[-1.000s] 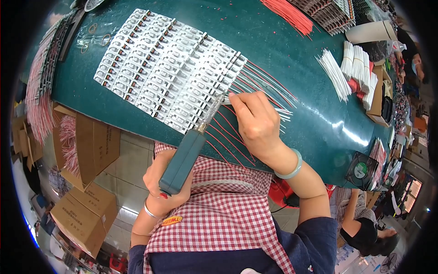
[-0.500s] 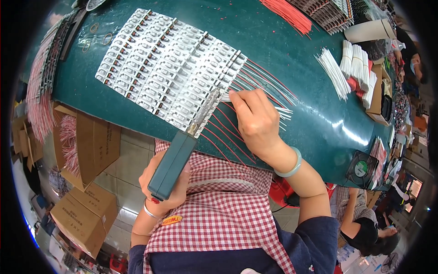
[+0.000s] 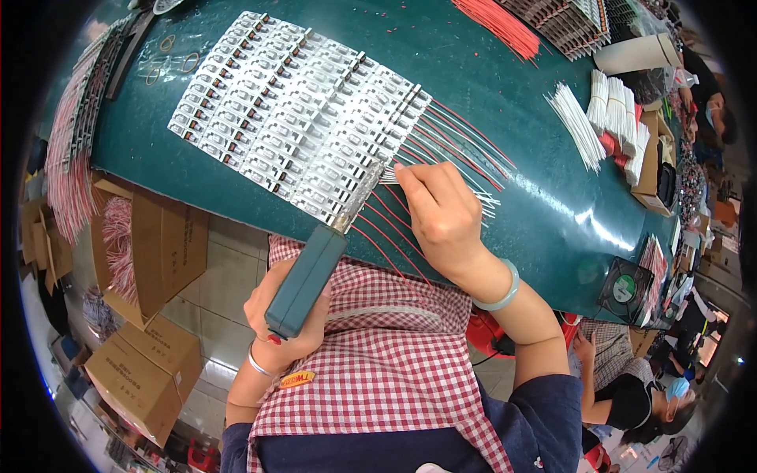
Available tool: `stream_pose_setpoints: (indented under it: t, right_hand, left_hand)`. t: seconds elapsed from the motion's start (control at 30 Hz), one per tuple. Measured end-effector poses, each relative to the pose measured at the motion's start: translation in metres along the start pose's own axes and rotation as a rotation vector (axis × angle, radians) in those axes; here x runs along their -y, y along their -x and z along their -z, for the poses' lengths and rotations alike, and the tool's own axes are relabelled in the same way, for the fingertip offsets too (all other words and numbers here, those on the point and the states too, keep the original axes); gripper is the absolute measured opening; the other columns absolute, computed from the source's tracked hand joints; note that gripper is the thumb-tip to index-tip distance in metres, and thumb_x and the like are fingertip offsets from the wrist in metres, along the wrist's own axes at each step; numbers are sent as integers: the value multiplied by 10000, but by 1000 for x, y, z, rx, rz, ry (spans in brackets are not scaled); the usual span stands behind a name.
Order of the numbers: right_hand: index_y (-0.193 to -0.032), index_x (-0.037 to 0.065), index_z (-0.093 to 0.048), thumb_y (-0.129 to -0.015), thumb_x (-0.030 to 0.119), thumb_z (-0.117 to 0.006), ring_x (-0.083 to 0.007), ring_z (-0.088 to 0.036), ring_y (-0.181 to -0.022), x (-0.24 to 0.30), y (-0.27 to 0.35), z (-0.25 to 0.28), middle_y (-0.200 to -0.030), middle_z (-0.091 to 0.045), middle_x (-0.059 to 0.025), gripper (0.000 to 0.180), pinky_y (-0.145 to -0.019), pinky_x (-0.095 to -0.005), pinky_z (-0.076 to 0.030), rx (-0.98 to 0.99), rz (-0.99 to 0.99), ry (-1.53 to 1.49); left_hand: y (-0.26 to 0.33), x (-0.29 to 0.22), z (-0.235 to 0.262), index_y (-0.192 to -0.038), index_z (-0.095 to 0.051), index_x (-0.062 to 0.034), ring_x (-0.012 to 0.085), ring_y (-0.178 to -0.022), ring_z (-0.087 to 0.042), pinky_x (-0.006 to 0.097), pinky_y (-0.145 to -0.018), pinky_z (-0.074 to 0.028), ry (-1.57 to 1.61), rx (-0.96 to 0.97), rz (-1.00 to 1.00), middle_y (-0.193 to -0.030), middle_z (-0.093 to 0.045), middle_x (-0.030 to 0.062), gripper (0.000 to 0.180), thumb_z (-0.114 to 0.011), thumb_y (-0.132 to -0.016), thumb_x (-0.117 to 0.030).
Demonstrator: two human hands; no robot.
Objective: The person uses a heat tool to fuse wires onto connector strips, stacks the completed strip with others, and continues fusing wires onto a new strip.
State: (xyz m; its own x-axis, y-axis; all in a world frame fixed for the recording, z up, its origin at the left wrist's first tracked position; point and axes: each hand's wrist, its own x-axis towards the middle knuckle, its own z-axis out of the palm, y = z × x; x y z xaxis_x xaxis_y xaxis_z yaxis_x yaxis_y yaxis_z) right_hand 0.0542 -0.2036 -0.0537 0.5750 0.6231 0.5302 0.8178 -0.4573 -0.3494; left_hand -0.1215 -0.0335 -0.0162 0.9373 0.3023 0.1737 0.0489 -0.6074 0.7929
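Observation:
My left hand (image 3: pixel 262 305) is wrapped round the boxy green handle of a soldering iron (image 3: pixel 306 282). Its metal tip, mostly crusted and grey, lies along the near right edge of a white panel of small repeated terminal units (image 3: pixel 288 110). Between thumb and fingertips, my right hand (image 3: pixel 443 217) pinches several thin white wires (image 3: pixel 389 175) close to the tip's far end. Red wires (image 3: pixel 390 229) hang from the panel edge nearer to me, and more red and white wires (image 3: pixel 465 142) extend from it farther off. My right fingers hide the exact wire ends.
The green table (image 3: pixel 544 229) holds loose red wires (image 3: pixel 501 27), bundled white wires (image 3: pixel 611 110) and a small black fan (image 3: pixel 624 290). Wired panels (image 3: pixel 75 150) hang over the left edge. Cardboard boxes (image 3: pixel 150 370) stand on the floor. Another person (image 3: pixel 631 402) sits at lower right.
The iron's handle has shifted slightly up and right, its tip now lower behind the panel edge. My right hand keeps its pinch, nearly in place. The person at lower right has moved.

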Motion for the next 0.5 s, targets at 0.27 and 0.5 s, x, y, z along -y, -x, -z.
stream_pose_setpoints:
  t: [0.27, 0.5]
  right_hand:
    - [-977, -19, -682, -695, -50, -688, -218, -586, -700, 3, -1, 0, -831, -624, -82, 283, -554, -319, -485, 19, 8, 47]
    - [-978, -30, -678, -686, -49, -663, -217, -583, -705, 4, -1, 0, -836, -624, -82, 293, -555, -317, -487, 21, 12, 73]
  left_hand:
    - [1, 2, -5, -967, -644, 59, 220, -746, -705, 265, -661, -539, 71, -19, 49, -899, -689, 143, 302, -722, -676, 59]
    - [1, 1, -5, -933, -648, 52, 220, -699, -684, 271, -633, -531, 66, -21, 36, -865, -672, 132, 260, -726, -685, 45]
